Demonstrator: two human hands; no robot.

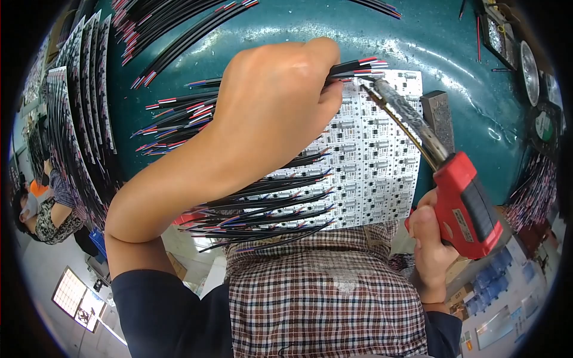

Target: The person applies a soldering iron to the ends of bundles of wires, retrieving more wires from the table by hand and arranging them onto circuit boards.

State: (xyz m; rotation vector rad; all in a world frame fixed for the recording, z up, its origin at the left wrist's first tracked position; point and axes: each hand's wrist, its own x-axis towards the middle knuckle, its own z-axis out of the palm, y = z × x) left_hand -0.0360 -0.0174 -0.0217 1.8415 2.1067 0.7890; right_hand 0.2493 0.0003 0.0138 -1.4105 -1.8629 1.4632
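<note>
My left hand [286, 89] is closed round a bundle of black cables [352, 68] whose red, white and blue wire ends stick out to the right over the top of a white circuit board panel [376, 149]. In my right hand [430, 238] is a red and black soldering gun [468, 206]. Its metal barrel [412, 113] and a thin brass-coloured tube point up and left, with the tip close to the wire ends at the panel's top edge. Rows of black cables [286, 200] lie across the panel's left part, partly hidden under my left forearm.
A dark metal block [439, 119] sits right of the panel. More cable bundles [197, 36] lie at the upper left, beside upright wired panels [83, 107]. A round metal dish [529, 74] stands at the right. Another person [54, 209] is at the far left.
</note>
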